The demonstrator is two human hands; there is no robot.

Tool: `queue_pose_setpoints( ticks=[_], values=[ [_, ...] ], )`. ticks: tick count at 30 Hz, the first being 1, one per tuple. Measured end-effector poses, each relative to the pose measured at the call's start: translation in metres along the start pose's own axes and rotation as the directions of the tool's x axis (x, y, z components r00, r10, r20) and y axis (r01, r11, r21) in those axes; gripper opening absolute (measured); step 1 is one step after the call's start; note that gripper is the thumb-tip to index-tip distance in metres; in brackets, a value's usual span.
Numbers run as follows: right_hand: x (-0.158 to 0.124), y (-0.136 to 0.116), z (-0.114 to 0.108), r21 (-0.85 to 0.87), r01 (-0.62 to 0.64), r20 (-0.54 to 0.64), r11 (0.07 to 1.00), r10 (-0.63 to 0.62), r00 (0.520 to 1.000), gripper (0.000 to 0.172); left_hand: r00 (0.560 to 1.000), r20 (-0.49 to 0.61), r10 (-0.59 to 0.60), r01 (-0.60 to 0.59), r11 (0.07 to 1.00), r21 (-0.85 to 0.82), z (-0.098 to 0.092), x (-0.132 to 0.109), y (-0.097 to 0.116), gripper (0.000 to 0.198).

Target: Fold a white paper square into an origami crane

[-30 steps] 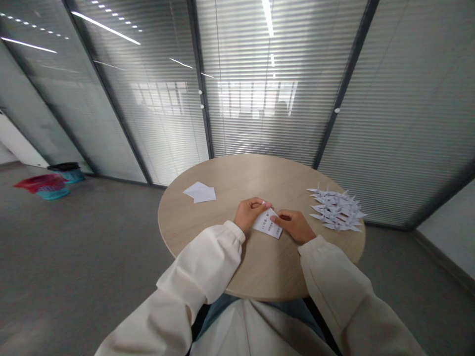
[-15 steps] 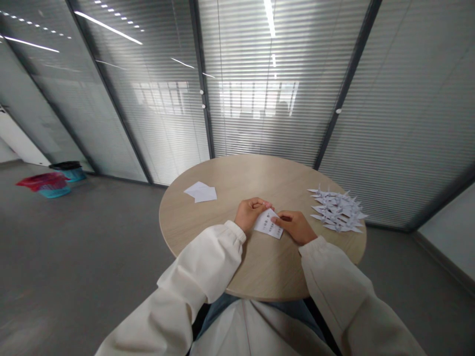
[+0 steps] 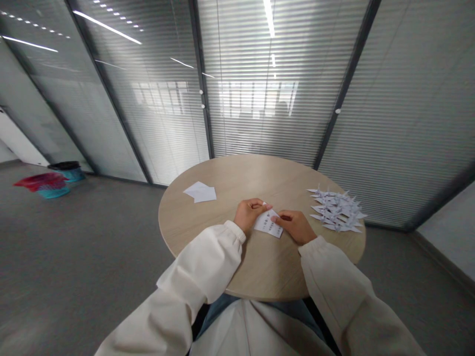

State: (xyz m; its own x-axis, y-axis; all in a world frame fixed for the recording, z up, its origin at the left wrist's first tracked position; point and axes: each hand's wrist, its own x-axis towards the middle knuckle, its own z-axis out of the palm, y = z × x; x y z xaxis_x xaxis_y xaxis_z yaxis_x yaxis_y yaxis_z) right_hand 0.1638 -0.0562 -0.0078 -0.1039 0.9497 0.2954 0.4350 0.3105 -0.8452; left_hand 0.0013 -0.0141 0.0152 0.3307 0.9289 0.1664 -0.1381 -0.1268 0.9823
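Note:
A small white sheet of paper (image 3: 267,225) with printed marks lies folded on the round wooden table (image 3: 230,247). My left hand (image 3: 249,212) is curled, its fingertips pinching the sheet's upper left edge. My right hand (image 3: 295,225) is closed too, pressing fingertips onto the sheet's right side. Both arms wear cream sleeves.
A pile of several folded white paper cranes (image 3: 337,210) lies at the table's right. Two flat white sheets (image 3: 201,192) lie at its left. Glass walls with blinds stand behind. A black bin (image 3: 67,170) and a red-lined blue basket (image 3: 46,184) sit on the grey floor, far left.

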Motion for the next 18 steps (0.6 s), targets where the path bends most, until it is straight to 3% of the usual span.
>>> queue_pose_setpoints(
  ticks=[8, 14, 18],
  values=[
    [-0.0003, -0.0024, -0.0008, 0.007, -0.002, 0.009, 1.000, 0.002, 1.000, 0.029, 1.000, 0.018, -0.007, 0.007, 1.000, -0.024, -0.0001, 0.0006, -0.0016, 0.039],
    [-0.0008, -0.0059, -0.0014, 0.010, -0.011, 0.029, 1.000, 0.010, 1.000, 0.030, 0.999, 0.016, 0.046, -0.048, 0.988, 0.146, -0.0038, 0.0016, -0.0028, 0.041],
    [-0.0007, -0.0069, -0.0019, -0.011, -0.012, 0.048, 1.000, 0.013, 0.999, 0.031, 0.998, 0.005, 0.067, -0.067, 0.985, 0.160, -0.0048, -0.0013, -0.0004, 0.040]
  ],
)
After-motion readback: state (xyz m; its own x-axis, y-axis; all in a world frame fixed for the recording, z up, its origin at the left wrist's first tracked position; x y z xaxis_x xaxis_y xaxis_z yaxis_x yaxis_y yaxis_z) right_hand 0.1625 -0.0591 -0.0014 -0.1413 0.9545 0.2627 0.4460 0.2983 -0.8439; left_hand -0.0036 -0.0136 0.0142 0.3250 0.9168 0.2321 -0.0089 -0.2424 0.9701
